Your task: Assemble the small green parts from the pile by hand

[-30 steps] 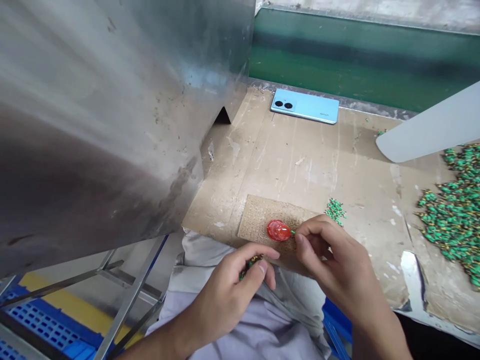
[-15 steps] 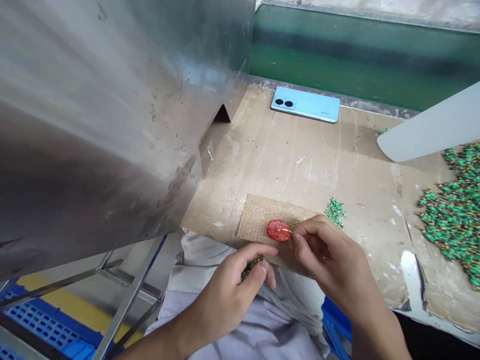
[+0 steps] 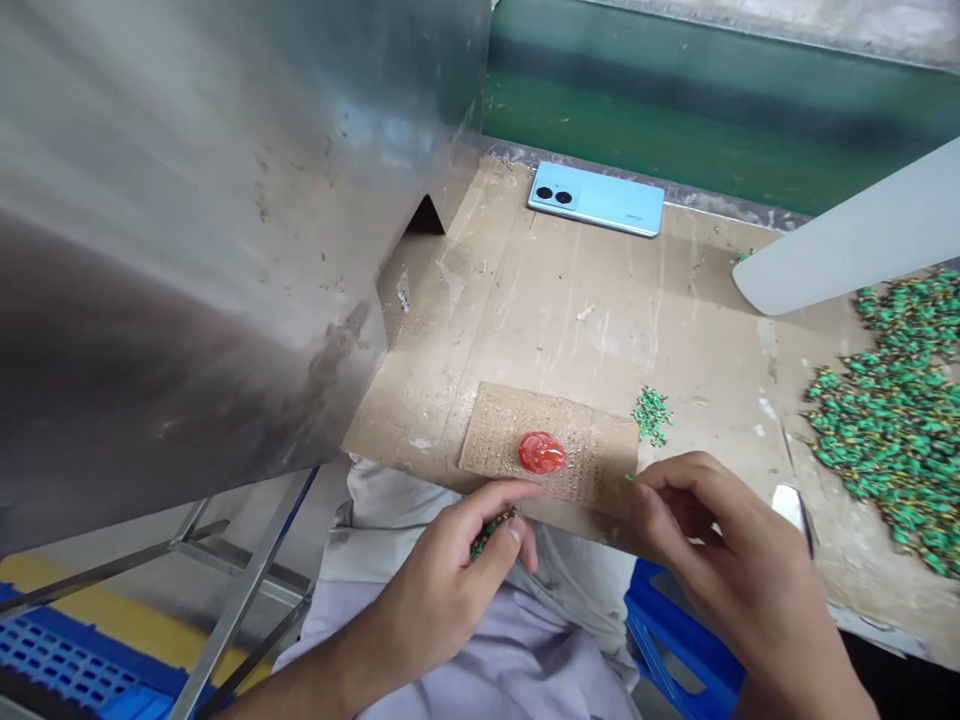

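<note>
My left hand (image 3: 469, 560), near the table's front edge, is curled around several small green-and-gold pieces (image 3: 487, 533). Between the thumb and forefinger of my right hand (image 3: 720, 550) is a small green piece (image 3: 629, 478); its other end is hidden by the fingers. A glossy red blob (image 3: 541, 453) sits on a tan cardboard piece (image 3: 501, 410), apart from both hands. Just beyond my right hand lies a little cluster of green pieces (image 3: 652, 415).
A large heap of green-and-gold pieces (image 3: 885, 430) covers the right side. A pale blue phone (image 3: 607, 203) lies at the back. A white tube-like object (image 3: 847, 235) slants in from the right. A metal panel (image 3: 225, 250) walls the left, and a blue stool (image 3: 675, 640) stands below.
My right hand has drawn back rightward from the red blob, with the small green piece still pinched. My left hand keeps its grip. The whole view has shifted slightly.
</note>
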Demonstrator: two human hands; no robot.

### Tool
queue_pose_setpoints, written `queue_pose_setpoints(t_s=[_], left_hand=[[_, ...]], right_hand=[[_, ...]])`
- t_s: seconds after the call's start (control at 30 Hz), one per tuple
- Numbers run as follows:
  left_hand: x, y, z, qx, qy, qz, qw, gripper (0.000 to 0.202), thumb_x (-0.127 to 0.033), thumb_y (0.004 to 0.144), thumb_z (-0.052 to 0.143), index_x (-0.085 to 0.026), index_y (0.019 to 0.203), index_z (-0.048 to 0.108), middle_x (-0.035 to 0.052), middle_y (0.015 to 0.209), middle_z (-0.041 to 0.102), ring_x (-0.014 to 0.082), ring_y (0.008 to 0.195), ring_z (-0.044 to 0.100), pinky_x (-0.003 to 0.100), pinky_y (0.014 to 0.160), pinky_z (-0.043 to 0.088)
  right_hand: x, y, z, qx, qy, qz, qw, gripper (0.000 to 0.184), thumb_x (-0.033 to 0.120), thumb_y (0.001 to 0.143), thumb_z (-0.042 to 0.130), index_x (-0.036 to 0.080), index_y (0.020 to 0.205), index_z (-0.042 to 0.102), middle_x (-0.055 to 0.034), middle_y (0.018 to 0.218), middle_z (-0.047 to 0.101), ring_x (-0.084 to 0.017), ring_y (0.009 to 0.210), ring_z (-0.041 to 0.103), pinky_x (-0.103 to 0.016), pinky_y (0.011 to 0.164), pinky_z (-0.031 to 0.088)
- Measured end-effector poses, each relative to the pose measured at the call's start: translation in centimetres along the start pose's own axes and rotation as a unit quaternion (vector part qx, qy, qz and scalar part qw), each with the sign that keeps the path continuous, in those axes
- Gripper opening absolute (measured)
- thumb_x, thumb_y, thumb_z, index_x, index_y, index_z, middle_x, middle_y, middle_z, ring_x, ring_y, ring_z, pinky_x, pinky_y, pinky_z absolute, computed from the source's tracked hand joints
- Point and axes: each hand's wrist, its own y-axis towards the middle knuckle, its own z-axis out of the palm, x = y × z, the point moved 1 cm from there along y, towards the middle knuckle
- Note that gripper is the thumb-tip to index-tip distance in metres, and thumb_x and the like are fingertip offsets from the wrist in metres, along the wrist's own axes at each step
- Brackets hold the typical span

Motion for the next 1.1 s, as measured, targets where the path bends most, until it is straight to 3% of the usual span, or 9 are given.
queue_pose_setpoints(t_s=[0.17,0.47,0.7,0.87,1.1], left_hand=[[0.2,0.2,0.3,0.003,0.007,-0.005,1.0,0.04,-0.036,0.11,0.049,-0.019,0.143,0.064,0.003,0.091,0.073,0.0196,0.087,0.063,0.034,0.086,0.049],[0.3,0.3,0.4,-0.004,0.036,-0.019,0.999,0.043,-0.039,0.111,0.046,-0.019,0.145,0.063,0.0027,0.09,0.072,0.0199,0.085,0.062,0.034,0.082,0.049],[0.3,0.3,0.5,-0.003,0.032,-0.022,0.999,0.043,-0.038,0.11,0.047,-0.019,0.144,0.064,0.0028,0.089,0.072,0.0202,0.085,0.063,0.034,0.082,0.05],[0.3,0.4,0.5,-0.006,0.033,-0.017,0.999,0.041,-0.038,0.11,0.047,-0.019,0.141,0.065,0.0027,0.088,0.071,0.0201,0.084,0.062,0.034,0.081,0.049],[0.2,0.3,0.6,-0.002,-0.022,0.006,1.0,0.025,-0.035,0.108,0.053,-0.019,0.125,0.064,0.0024,0.088,0.073,0.0186,0.085,0.062,0.033,0.083,0.046]], right_hand=[[-0.1,-0.9,0.6,0.022,-0.019,0.0,1.0,0.01,0.021,0.1,0.063,0.024,0.09,0.063,0.0015,0.078,0.063,-0.011,0.055,0.058,-0.023,0.048,0.044],[-0.5,0.3,1.1,0.009,-0.098,0.017,0.995,0.016,0.026,0.099,0.061,0.024,0.083,0.062,0.0016,0.073,0.065,-0.012,0.054,0.06,-0.025,0.049,0.045],[-0.1,-0.4,0.4,0.035,-0.031,0.008,0.999,0.014,0.022,0.101,0.06,0.024,0.087,0.061,0.0021,0.074,0.062,-0.011,0.053,0.057,-0.023,0.048,0.044],[-0.3,-0.7,1.2,0.051,-0.039,-0.014,0.998,0.014,0.019,0.101,0.059,0.023,0.088,0.06,0.0023,0.075,0.061,-0.01,0.057,0.058,-0.023,0.051,0.046],[-0.6,-1.0,1.1,0.038,-0.013,-0.002,0.999,0.013,0.019,0.102,0.06,0.023,0.089,0.061,0.0018,0.077,0.06,-0.011,0.057,0.057,-0.024,0.051,0.046]])
